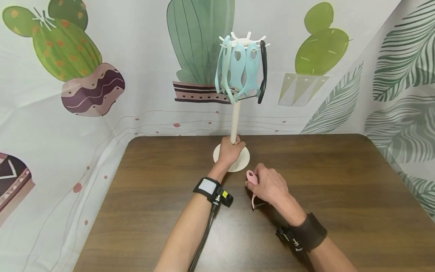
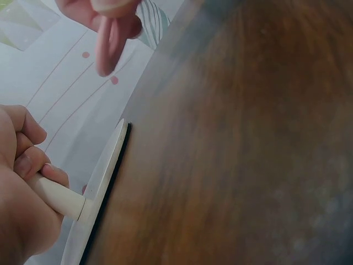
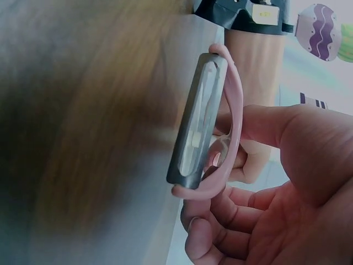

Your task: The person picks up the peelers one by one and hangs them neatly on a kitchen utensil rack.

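Note:
A cream-white rack stands upright on the table, its pole [image 1: 235,121] rising from a round base [image 1: 242,163]. My left hand [image 1: 229,151] grips the pole just above that base; the left wrist view shows the fingers curled round it. Several light blue peelers [image 1: 236,73] and one black peeler [image 1: 263,70] hang from the spoked top [image 1: 246,40]. To the right of the base, my right hand [image 1: 270,185] pinches a pink peeler [image 3: 236,110] between thumb and fingers. Its handle points up and its metal blade [image 3: 190,132] faces the camera in the right wrist view.
The brown wooden table [image 1: 340,189] ends close behind the rack. Behind its far edge hangs a cactus-patterned cloth [image 1: 142,87]. A black cable [image 1: 205,234] runs along my left forearm from the wrist strap [image 1: 208,187].

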`<state>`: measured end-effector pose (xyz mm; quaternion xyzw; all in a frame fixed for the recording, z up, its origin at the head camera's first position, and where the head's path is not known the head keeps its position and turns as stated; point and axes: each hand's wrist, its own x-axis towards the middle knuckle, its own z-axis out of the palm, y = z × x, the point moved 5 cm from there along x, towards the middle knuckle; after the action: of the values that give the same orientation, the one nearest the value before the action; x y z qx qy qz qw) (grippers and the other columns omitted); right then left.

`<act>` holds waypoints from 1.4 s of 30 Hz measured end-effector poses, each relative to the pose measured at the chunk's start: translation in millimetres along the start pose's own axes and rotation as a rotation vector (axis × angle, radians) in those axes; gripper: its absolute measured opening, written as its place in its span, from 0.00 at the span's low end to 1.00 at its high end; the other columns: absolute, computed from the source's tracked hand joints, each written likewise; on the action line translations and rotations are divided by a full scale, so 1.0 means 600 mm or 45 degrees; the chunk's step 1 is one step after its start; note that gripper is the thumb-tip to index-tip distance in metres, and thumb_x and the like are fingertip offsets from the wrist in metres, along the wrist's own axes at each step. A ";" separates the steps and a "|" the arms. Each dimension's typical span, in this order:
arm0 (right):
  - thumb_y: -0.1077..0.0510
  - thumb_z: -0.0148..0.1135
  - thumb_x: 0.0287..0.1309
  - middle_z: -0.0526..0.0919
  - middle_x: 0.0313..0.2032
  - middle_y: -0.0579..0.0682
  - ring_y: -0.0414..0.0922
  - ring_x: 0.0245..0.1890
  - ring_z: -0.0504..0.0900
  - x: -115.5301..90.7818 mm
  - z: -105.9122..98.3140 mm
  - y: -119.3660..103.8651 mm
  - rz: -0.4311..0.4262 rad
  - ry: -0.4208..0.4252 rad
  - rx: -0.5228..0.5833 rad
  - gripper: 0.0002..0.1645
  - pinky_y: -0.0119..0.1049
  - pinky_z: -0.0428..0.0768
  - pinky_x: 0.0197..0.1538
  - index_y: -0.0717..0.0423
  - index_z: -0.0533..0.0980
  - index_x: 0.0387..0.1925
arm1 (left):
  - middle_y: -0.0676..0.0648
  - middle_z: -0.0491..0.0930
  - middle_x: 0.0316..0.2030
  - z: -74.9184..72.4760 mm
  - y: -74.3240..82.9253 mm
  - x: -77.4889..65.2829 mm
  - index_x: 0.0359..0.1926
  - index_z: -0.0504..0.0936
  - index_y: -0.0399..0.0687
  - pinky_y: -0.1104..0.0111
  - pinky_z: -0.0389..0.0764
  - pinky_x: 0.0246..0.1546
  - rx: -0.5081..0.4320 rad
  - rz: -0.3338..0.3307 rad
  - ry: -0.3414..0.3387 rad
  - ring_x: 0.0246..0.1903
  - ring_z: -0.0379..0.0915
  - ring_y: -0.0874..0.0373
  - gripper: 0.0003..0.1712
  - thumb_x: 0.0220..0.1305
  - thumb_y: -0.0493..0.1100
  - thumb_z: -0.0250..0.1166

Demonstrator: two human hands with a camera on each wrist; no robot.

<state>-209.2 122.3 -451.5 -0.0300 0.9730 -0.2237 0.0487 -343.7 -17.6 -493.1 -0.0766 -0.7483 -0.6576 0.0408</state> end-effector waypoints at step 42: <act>0.49 0.73 0.61 0.81 0.27 0.48 0.46 0.24 0.76 0.010 -0.061 0.014 -0.059 0.340 0.220 0.24 0.40 0.70 0.26 0.56 0.77 0.52 | 0.58 0.57 0.13 0.001 -0.002 0.001 0.14 0.63 0.56 0.67 0.58 0.17 0.008 0.013 0.001 0.17 0.55 0.60 0.24 0.62 0.37 0.63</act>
<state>-219.3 145.1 -423.1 -0.0183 0.9470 -0.3096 -0.0837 -344.6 -17.1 -494.4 -0.0798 -0.7499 -0.6552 0.0447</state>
